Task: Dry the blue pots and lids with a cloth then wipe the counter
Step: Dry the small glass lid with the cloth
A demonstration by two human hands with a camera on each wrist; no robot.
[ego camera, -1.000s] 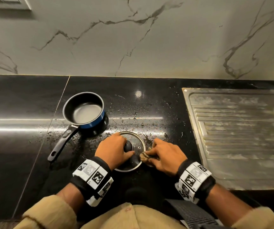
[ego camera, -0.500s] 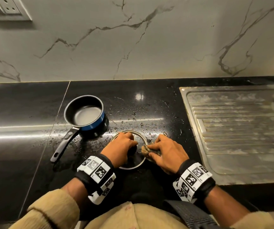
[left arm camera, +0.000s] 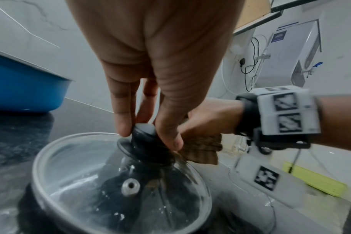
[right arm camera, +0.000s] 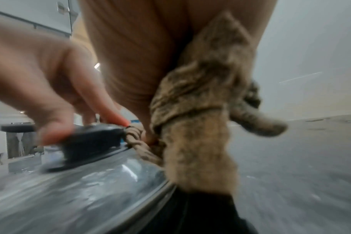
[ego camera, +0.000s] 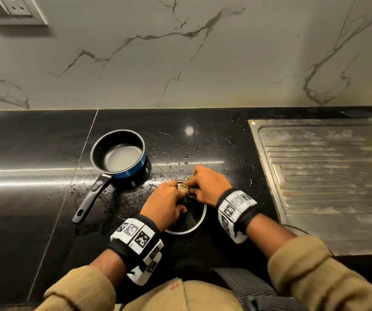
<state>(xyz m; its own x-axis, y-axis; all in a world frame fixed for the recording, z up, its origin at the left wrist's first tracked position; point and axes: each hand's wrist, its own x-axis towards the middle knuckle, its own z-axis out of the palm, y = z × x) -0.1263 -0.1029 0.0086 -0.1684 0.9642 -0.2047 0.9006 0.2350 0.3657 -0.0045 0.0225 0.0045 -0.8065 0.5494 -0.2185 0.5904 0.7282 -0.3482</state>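
A glass lid [ego camera: 197, 221] [left arm camera: 80, 174] [right arm camera: 70, 190] with a steel rim lies on the black counter [ego camera: 34, 198] at front centre. My left hand [ego camera: 165, 205] [left arm camera: 148, 88] pinches its black knob [left arm camera: 145, 136] [right arm camera: 90, 139] with thumb and fingers. My right hand [ego camera: 207, 185] [right arm camera: 140, 63] grips a bunched brown cloth [ego camera: 184, 187] [left arm camera: 202, 150] [right arm camera: 198, 118] and presses it on the glass beside the knob. A blue saucepan [ego camera: 119, 154] with a black handle stands upright to the left, apart from both hands.
Water drops speckle the counter around the lid and the pan. A steel sink drainboard [ego camera: 326, 176] fills the right side. A marble wall [ego camera: 180, 52] with a socket [ego camera: 16, 10] rises behind. In the left wrist view a blue tub [left arm camera: 24, 88] stands at far left.
My right hand has carried the cloth from the lid's right edge up and left to the far side, next to the knob. My left hand kept hold of the knob.
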